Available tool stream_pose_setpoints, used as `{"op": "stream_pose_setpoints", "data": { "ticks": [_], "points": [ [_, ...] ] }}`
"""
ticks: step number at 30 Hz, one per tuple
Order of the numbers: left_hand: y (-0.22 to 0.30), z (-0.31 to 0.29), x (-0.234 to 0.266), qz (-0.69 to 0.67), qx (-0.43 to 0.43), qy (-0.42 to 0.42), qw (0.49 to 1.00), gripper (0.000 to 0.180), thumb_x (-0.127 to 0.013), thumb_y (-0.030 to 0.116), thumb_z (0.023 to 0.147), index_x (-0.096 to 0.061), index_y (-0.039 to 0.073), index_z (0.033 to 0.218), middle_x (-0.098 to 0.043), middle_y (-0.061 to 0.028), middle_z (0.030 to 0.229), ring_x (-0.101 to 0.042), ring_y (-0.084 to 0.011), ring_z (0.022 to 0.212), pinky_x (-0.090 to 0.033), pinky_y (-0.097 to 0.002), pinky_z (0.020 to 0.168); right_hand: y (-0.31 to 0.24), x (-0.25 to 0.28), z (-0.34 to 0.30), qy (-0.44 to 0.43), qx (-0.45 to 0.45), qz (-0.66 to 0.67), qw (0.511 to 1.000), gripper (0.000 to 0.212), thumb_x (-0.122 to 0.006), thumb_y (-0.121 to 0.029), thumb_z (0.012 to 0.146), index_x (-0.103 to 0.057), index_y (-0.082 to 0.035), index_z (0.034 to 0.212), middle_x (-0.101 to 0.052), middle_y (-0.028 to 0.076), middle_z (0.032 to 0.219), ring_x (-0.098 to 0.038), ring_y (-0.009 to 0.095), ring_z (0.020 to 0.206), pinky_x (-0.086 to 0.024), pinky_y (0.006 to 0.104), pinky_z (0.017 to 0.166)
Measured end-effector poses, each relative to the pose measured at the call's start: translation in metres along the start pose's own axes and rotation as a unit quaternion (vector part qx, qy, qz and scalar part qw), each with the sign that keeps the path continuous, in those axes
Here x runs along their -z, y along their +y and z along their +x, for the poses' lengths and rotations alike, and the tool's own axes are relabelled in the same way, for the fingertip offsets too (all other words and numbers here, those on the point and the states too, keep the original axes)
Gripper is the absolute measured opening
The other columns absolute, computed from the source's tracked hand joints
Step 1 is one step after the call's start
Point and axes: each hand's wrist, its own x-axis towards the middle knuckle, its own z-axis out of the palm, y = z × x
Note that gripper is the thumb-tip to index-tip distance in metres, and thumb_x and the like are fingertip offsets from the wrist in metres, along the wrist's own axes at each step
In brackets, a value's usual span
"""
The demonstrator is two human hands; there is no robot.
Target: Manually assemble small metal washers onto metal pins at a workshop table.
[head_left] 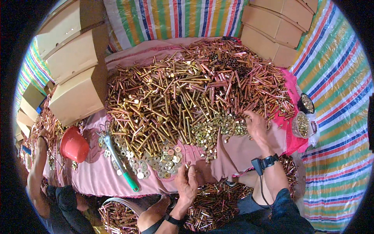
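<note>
Left hand (186, 184) is pinching a small metal piece (187, 166); right hand (257, 125), fingers parted, is hovering beside nuts (233, 126), contact unclear.

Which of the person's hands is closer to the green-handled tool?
Left. The left hand is right of the green-handled tool, apart from it; the right hand is farther right, by the small brassy pieces.

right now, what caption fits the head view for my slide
Left hand pinching a small metal piece near loose washers, right hand beside small gold fittings, long bolts heaped behind.
</note>
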Motion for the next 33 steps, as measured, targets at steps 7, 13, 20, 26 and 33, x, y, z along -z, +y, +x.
{"op": "stream_pose_setpoints", "data": {
  "ticks": [7,13,20,26,33],
  "points": [
    [-0.009,0.003,-0.006,0.057,-0.056,0.042,0.996,0.018,-0.059,0.017,0.103,-0.062,0.0,0.106,-0.06,-0.0136,0.088,-0.059,-0.0249,0.082,-0.048,-0.0381,0.075,-0.019,-0.003,0.006,-0.079,-0.009,-0.052,0.995,0.04,-0.061,-0.009,0.088,-0.063,-0.009,0.127,-0.064,0.032,0.107,-0.063,0.047,0.102,-0.051,0.0557,0.085],
    [-0.002,0.005,-0.007,0.053,-0.033,0.025,0.998,0.017,-0.059,0.016,0.102,-0.062,0.0,0.105,-0.061,-0.0159,0.088,-0.06,-0.0289,0.082,-0.049,-0.0397,0.076,-0.011,-0.008,0.0,-0.071,0.04,-0.06,0.995,0.036,-0.063,-0.009,0.087,-0.064,-0.006,0.123,-0.062,0.029,0.106,-0.063,0.048,0.096,-0.05,0.0567,0.082],
    [-0.003,0.004,-0.009,0.06,-0.04,0.021,0.997,0.018,-0.061,0.017,0.101,-0.063,0.0,0.105,-0.062,-0.0174,0.088,-0.061,-0.031,0.079,-0.05,-0.0408,0.074,-0.013,-0.011,-0.004,-0.094,0.048,-0.086,0.991,0.031,-0.059,-0.006,0.089,-0.067,-0.009,0.118,-0.061,0.026,0.103,-0.061,0.046,0.097,-0.045,0.0568,0.081],
    [-0.003,0.002,-0.006,0.054,-0.024,0.02,0.998,0.02,-0.062,0.019,0.101,-0.064,0.0,0.106,-0.063,-0.0168,0.091,-0.062,-0.0297,0.082,-0.05,-0.0394,0.076,-0.021,-0.019,-0.01,-0.083,0.057,-0.105,0.989,0.021,-0.062,-0.009,0.089,-0.066,-0.008,0.109,-0.058,0.025,0.102,-0.059,0.046,0.097,-0.043,0.056,0.083],
    [-0.003,0.001,-0.004,0.067,-0.007,0.003,0.998,0.02,-0.062,0.018,0.101,-0.064,-0.001,0.106,-0.061,-0.0133,0.087,-0.059,-0.0247,0.08,-0.048,-0.0357,0.074,-0.028,-0.009,0.0,-0.044,0.041,-0.05,0.997,0.021,-0.07,-0.012,0.086,-0.067,-0.005,0.105,-0.058,0.021,0.101,-0.061,0.043,0.092,-0.047,0.0537,0.078]
  ]
}}
